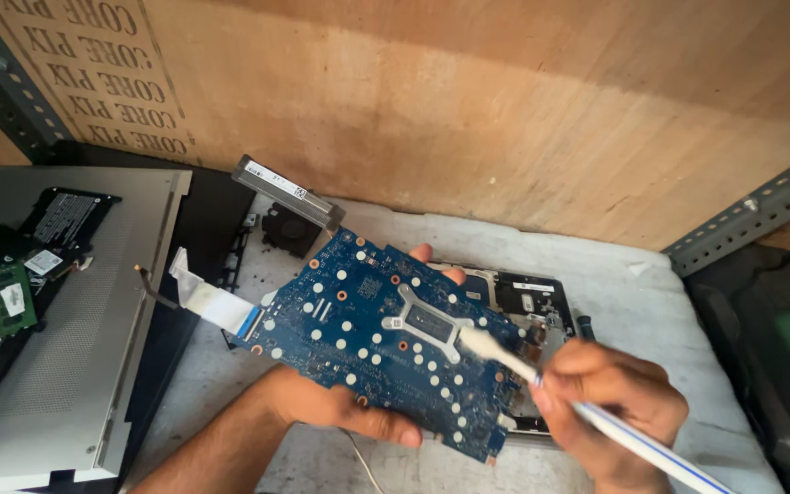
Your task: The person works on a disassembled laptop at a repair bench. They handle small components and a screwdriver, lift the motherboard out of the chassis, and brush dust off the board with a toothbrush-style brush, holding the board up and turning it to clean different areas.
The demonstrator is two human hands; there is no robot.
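Head view: silver laptop lid at left, cut off by the frame edge. Blue circuit board held tilted above the table, covering most of the open laptop base. Left hand grips the board from beneath; palm hidden, fingertips show past the far edge. Right hand closed around a white toothbrush, bristles on the board; handle end runs out of frame.
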